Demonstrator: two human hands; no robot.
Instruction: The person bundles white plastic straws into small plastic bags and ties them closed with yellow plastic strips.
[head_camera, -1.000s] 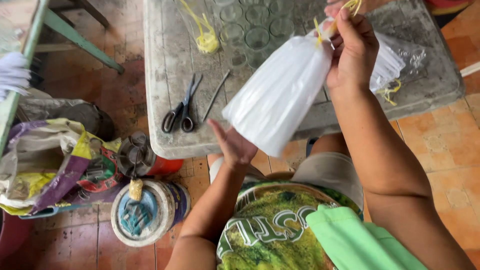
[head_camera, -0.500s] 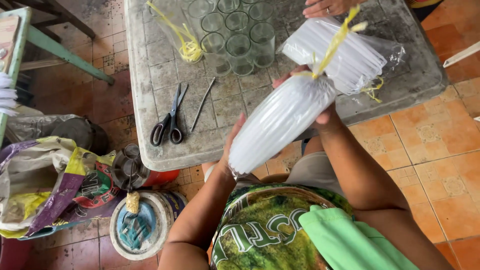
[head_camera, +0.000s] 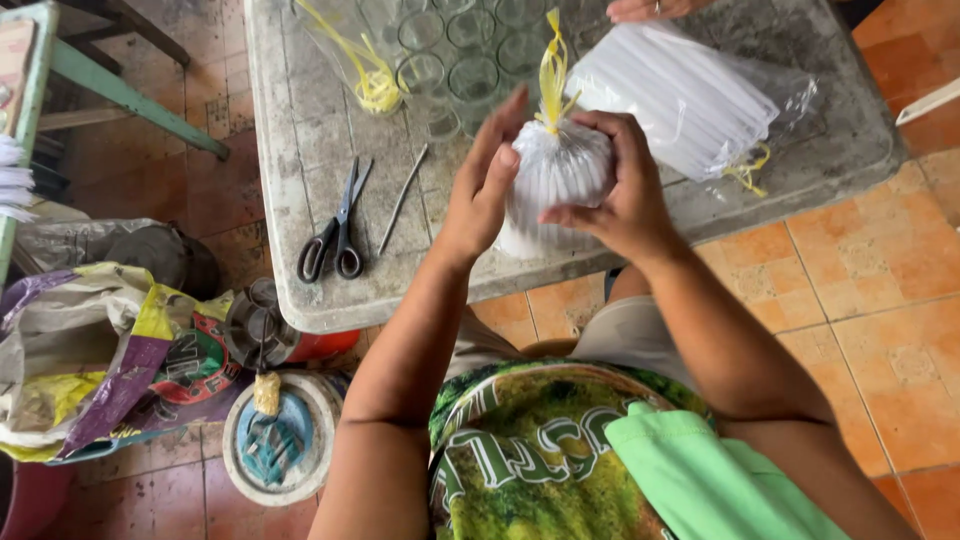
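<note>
- Since half a second ago the bag of white straws (head_camera: 555, 185) has swung from a slanted lie across the person's front to standing on end, its tied top turned toward the camera
- It is held above the near edge of the stone table (head_camera: 300, 150), its yellow tie (head_camera: 552, 70) sticking up from the knot
- Left hand (head_camera: 485, 185) presses flat against the bag's left side, fingers straight and close together, thumb resting on the plastic
- Right hand (head_camera: 620, 190) wraps over the right side and top, fingers curled round the bundle, so the bag is clasped between both palms
- Just behind, a second, larger bag of straws (head_camera: 685, 100) lies on its side on the table, with a yellow tie at its lower right end
- Another person's hand (head_camera: 650, 8) shows at the table's far edge
- Clear plastic cups (head_camera: 460, 60) stand in rows beyond the held bag, a loose bunch of yellow ties (head_camera: 375, 88) to their left
- Black-handled scissors (head_camera: 335, 230) and a thin metal rod (head_camera: 402, 198) lie on the table's left part
- On the tiled floor at left sit a printed sack (head_camera: 90, 360) and a round pail lid (head_camera: 280, 435)
</note>
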